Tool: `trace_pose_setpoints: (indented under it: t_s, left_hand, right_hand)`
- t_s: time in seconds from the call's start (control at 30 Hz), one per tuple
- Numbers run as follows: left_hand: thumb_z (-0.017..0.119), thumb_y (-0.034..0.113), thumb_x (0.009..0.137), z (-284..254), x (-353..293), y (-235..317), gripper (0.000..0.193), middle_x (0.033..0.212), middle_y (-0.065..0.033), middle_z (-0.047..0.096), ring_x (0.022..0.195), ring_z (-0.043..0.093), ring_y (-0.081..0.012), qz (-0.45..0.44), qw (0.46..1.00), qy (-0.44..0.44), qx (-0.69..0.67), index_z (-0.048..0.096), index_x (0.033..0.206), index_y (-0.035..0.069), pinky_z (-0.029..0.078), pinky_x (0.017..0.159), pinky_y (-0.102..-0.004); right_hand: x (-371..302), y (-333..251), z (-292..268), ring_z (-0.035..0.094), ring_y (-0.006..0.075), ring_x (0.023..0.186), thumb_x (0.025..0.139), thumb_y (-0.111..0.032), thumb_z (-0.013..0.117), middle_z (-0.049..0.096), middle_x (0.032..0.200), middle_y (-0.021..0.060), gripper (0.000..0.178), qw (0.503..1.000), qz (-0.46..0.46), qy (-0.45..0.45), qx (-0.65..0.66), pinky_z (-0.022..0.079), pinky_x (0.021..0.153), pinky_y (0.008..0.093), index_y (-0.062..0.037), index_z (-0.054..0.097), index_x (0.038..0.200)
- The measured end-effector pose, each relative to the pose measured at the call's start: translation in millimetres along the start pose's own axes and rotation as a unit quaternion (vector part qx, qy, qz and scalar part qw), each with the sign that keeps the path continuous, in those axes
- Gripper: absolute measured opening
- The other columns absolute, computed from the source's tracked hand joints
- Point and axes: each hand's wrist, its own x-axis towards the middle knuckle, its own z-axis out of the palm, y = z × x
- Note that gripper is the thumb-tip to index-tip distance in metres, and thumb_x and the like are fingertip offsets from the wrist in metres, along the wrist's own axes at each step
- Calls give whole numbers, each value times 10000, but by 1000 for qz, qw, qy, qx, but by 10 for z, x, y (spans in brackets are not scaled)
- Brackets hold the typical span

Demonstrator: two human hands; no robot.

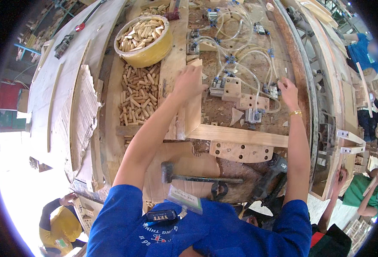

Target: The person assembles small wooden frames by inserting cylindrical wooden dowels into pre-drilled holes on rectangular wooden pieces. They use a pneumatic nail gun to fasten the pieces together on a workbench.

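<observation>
My left hand is closed over the far end of a pale wooden rail, thumb on its right side. A second wooden rail meets it at the near end, forming an L-shaped corner. On the right, my right hand has its fingers bent together beside a small air valve; whatever they pinch is too small to make out. Between my hands are wooden clamp blocks, a small metal cylinder and clear air hoses with blue fittings.
A yellow tub of wooden dowels stands on the left, above loose dowels. Nearer me lie a drilled wooden block, a hammer and a black power drill. Other people work at both sides.
</observation>
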Motion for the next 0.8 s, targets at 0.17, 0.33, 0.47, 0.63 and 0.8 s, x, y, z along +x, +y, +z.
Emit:
trace_pose_setpoints:
  t_s: [0.17,0.33,0.47,0.63,0.8]
  left_hand:
    - [759,501,659,316,-596,12,924,1468,-189,287,1398,187,-364,-73,988,113,80,361,1394,109,143,1121,-543]
    - [765,515,628,301,-639,45,973,1492,-172,257,1416,152,-347,-100,988,103,58,335,1411,128,99,1137,-530]
    - [767,522,618,254,-574,119,974,1493,-152,261,1416,157,-334,-98,990,93,38,335,1409,154,99,1145,-513]
    - [755,515,637,325,-638,41,938,1497,-139,263,1415,169,-316,-102,988,105,51,344,1406,169,108,1146,-506]
    - [685,338,785,347,-755,-228,657,1449,-182,339,1362,283,-357,-96,975,164,-116,426,1342,104,212,1123,-475]
  right_hand:
    - [239,-34,83,644,373,874,865,-259,630,666,957,203,309,994,41,-100,-13,494,768,428,-40,652,1082]
    - [7,-29,121,610,427,855,893,-180,582,642,907,230,231,994,-98,-30,-23,487,741,461,-48,644,1073]
    - [-59,-82,-126,618,423,834,893,-148,578,642,897,249,242,995,-45,-62,-65,495,740,452,-43,632,1104]
    - [-553,-855,-551,664,232,708,903,-142,570,685,817,150,230,992,-13,97,74,509,669,355,-34,621,1100]
    - [-2345,-1945,-664,638,313,884,839,-166,649,654,886,156,208,880,-38,-456,126,503,779,406,-24,617,986]
